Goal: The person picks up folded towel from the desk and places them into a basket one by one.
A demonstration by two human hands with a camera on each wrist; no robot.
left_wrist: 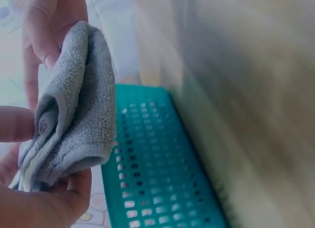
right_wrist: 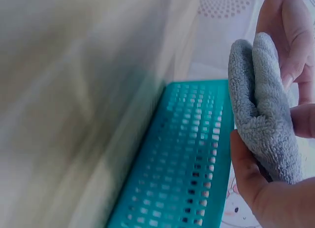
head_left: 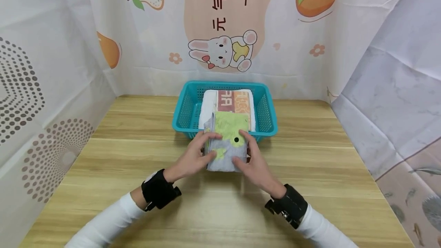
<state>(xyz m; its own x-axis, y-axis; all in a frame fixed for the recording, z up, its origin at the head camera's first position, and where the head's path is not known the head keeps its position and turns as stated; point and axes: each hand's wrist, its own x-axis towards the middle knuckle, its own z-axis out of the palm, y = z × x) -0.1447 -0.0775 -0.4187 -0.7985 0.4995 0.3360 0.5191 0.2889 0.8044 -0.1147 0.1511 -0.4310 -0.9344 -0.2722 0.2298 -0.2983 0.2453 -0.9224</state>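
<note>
A folded grey and lime-green towel (head_left: 229, 125) is held between both hands at the near rim of a teal basket (head_left: 224, 83). My left hand (head_left: 195, 155) grips its left edge, thumb on top and fingers curled around the side. On the right edge, my right hand (head_left: 255, 162) pinches it the same way. In the left wrist view the towel (left_wrist: 83, 105) shows its rolled grey folds above the basket wall (left_wrist: 152, 169). The right wrist view shows the thick folded towel (right_wrist: 263, 110) between thumb and fingers. Inside the basket lies a folded white towel (head_left: 208, 104) with red and orange patches, partly covered.
The basket stands on a wooden table (head_left: 138, 152) near its far edge. Behind it hangs a printed curtain (head_left: 155, 49) with a rabbit and fruit; more patterned cloth (head_left: 51, 87) hangs along the left side and the right side.
</note>
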